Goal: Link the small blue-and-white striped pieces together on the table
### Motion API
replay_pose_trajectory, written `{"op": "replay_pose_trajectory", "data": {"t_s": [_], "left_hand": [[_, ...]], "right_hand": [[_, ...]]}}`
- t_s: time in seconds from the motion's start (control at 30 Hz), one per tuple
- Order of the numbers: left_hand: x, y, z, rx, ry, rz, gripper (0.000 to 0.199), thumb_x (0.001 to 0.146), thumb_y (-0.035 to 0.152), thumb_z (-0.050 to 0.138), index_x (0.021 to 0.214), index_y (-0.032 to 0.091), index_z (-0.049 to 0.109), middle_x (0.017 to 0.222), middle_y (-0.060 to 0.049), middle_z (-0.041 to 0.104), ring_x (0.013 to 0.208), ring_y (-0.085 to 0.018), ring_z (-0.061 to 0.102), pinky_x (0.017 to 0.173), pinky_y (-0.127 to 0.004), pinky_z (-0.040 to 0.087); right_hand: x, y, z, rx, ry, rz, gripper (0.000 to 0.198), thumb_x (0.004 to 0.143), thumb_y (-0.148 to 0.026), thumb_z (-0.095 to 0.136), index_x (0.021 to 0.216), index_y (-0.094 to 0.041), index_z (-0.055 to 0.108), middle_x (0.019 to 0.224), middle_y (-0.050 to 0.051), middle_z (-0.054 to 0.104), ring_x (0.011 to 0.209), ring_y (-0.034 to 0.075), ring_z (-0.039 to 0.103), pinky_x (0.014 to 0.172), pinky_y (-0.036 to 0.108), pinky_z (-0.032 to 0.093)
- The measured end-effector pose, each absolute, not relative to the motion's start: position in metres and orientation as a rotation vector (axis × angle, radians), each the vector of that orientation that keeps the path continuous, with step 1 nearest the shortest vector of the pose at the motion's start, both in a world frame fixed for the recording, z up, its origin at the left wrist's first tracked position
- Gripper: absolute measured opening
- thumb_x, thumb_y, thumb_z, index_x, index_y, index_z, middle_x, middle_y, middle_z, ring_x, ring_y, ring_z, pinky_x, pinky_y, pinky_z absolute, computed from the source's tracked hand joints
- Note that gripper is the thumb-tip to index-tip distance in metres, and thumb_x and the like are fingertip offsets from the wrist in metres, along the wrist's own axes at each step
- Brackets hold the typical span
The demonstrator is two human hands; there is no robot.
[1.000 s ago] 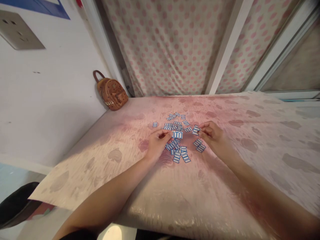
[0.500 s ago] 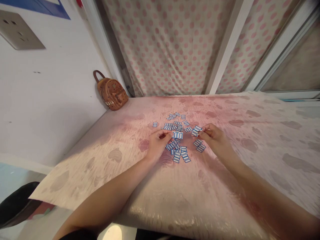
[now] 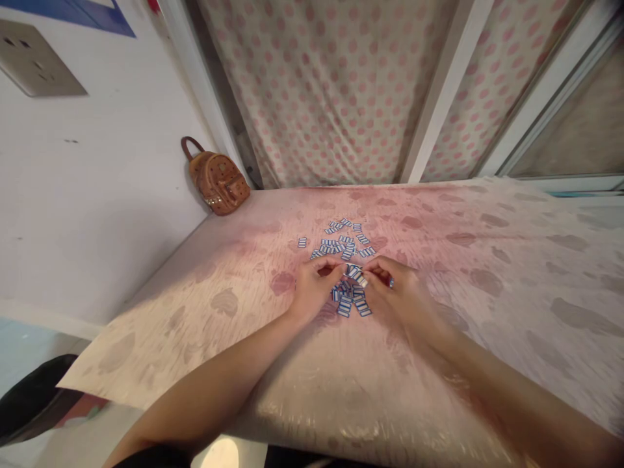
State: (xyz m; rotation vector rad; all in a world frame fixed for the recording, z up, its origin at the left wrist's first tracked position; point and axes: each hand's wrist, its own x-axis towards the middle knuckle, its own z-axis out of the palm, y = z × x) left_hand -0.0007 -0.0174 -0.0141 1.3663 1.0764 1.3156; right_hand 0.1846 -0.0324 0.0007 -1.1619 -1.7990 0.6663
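Note:
Both hands meet over the scattered labels near the middle of the table. Between thumb and fingers, my left hand [image 3: 316,285] pinches white label pieces with blue-bordered boxes. My right hand [image 3: 397,283] closes on a similar label piece [image 3: 357,275], which overlaps what the left hand holds. How many layers are held cannot be made out. Below the fingers lies a loose group of label pieces [image 3: 344,305]. Beyond the hands more label pieces [image 3: 331,247] are spread, and one single label piece [image 3: 302,242] sits apart at the left.
A patterned pinkish tablecloth [image 3: 463,273] covers the table. A small brown backpack [image 3: 220,182] leans against the wall at the back left corner. Behind the table hangs a polka-dot curtain [image 3: 331,91]. A wall socket [image 3: 39,62] is at the upper left.
My right hand has moved left with its label piece, bringing it against the piece in my left hand. My left hand has shifted slightly right and down.

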Motion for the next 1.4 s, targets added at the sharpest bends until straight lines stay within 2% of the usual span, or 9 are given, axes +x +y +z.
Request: {"op": "replay_pose_trajectory", "data": {"t_s": [0.2, 0.57, 0.93, 1.23, 1.33, 1.4], "left_hand": [[0.002, -0.023, -0.007, 1.432, 1.057, 1.281, 0.015, 0.085, 0.029, 0.072, 0.08, 0.015, 0.075, 0.08, -0.005, 0.074, 0.071, -0.015, 0.067, 0.067, -0.025, 0.052], [0.001, -0.024, -0.008, 1.497, 1.056, 1.273, 0.013, 0.086, 0.026, 0.071, 0.081, 0.015, 0.076, 0.083, -0.006, 0.074, 0.076, -0.016, 0.067, 0.07, -0.026, 0.051], [0.002, -0.026, -0.009, 1.479, 1.044, 1.242, 0.016, 0.086, 0.03, 0.073, 0.081, 0.015, 0.076, 0.079, -0.006, 0.073, 0.072, -0.016, 0.066, 0.068, -0.026, 0.05], [0.003, -0.026, -0.007, 1.459, 1.077, 1.233, 0.016, 0.084, 0.03, 0.074, 0.082, 0.015, 0.076, 0.079, -0.006, 0.073, 0.072, -0.016, 0.066, 0.068, -0.026, 0.05], [0.003, -0.025, -0.008, 1.395, 1.051, 1.252, 0.016, 0.083, 0.03, 0.074, 0.081, 0.015, 0.076, 0.078, -0.005, 0.073, 0.07, -0.015, 0.065, 0.067, -0.025, 0.05], [0.003, -0.023, -0.008, 1.348, 1.034, 1.275, 0.016, 0.083, 0.031, 0.075, 0.081, 0.015, 0.076, 0.078, -0.005, 0.073, 0.068, -0.014, 0.064, 0.066, -0.024, 0.05]], "right_hand": [[0.182, -0.036, 0.003, -1.218, -1.894, 0.367, 0.016, 0.092, -0.026, 0.054, 0.077, -0.024, 0.055, 0.069, 0.002, 0.06, 0.061, 0.019, 0.055, 0.058, 0.032, 0.037], [0.186, -0.03, -0.003, -1.221, -1.95, 0.223, 0.017, 0.09, -0.021, 0.054, 0.074, -0.025, 0.049, 0.073, 0.003, 0.058, 0.065, 0.021, 0.056, 0.059, 0.034, 0.038], [0.186, -0.026, -0.008, -1.131, -1.915, 0.291, 0.016, 0.094, -0.025, 0.054, 0.078, -0.024, 0.049, 0.086, 0.005, 0.058, 0.079, 0.024, 0.06, 0.069, 0.039, 0.046], [0.186, -0.027, -0.01, -1.177, -1.883, 0.379, 0.014, 0.094, -0.025, 0.053, 0.08, -0.023, 0.052, 0.084, 0.003, 0.06, 0.077, 0.022, 0.061, 0.071, 0.037, 0.047], [0.186, -0.028, -0.007, -1.153, -1.91, 0.362, 0.005, 0.095, -0.028, 0.055, 0.094, -0.023, 0.057, 0.093, 0.006, 0.064, 0.085, 0.025, 0.063, 0.076, 0.039, 0.05], [0.186, -0.029, -0.005, -1.11, -1.981, 0.282, 0.018, 0.095, -0.029, 0.057, 0.112, -0.024, 0.058, 0.107, 0.009, 0.065, 0.098, 0.028, 0.063, 0.084, 0.044, 0.051]]}}
